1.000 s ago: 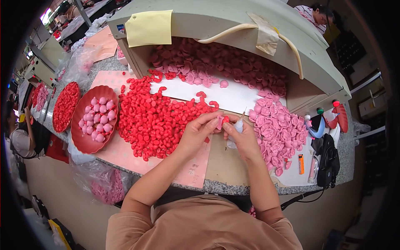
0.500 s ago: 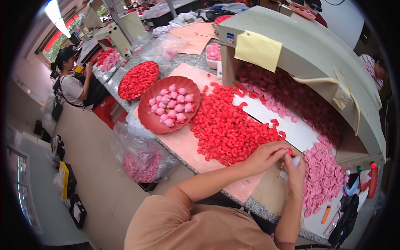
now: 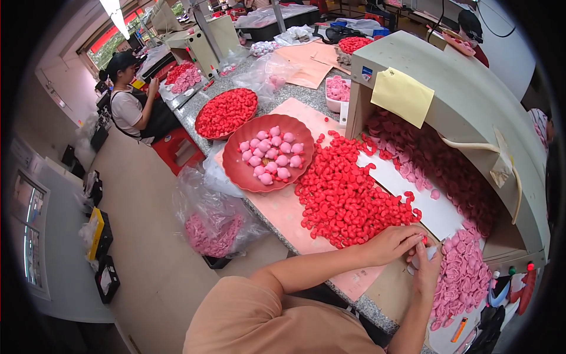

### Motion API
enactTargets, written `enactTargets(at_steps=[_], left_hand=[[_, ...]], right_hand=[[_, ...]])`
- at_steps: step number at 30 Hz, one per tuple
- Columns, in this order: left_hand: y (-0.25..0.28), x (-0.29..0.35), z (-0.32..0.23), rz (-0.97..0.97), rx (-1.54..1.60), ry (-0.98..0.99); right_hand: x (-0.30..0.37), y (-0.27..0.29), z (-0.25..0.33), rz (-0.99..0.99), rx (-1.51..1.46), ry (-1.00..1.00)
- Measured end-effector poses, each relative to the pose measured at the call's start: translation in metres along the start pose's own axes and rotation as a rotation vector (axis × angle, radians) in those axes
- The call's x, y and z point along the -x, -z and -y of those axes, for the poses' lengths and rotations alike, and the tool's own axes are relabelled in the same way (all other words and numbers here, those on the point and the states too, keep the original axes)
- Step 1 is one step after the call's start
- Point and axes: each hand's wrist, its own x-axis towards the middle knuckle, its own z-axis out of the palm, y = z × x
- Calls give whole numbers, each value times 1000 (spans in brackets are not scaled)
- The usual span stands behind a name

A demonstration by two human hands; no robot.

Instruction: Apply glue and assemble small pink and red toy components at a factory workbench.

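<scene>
My left hand [image 3: 394,244] reaches across the bench with thumb and fingertips pinched together. They meet my right hand [image 3: 425,272] over a small red piece [image 3: 425,240], held between the fingertips of both. A white scrap [image 3: 432,252], perhaps cloth or paper, is also in my right hand, its shape partly hidden by the fingers. Just beyond my left hand spreads a heap of small curved red pieces [image 3: 354,200]. Beside my right hand lies a heap of pink, cupped soft-looking pieces [image 3: 463,268].
A red scalloped bowl [image 3: 231,168] holds pink balls with red bits; behind it stands a dish of red pieces [image 3: 227,109]. A grey arched machine housing [image 3: 448,76] covers more pieces. An orange lighter-like stick [image 3: 459,330] lies right. Another person [image 3: 132,97] sits far left.
My view has shifted, so the bench appears farther right and lower. Both hands stay together at the small red piece, with slight finger movement. More of the white scrap shows now.
</scene>
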Motion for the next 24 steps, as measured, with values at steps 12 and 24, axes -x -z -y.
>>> enactTargets(at_steps=[12,24], left_hand=[[1,5,1,-8,-104,-79],[-1,4,3,-20,2,-76]], right_hand=[[6,-5,-3,6,-28,39],[5,-5,-4,39,-85,31]])
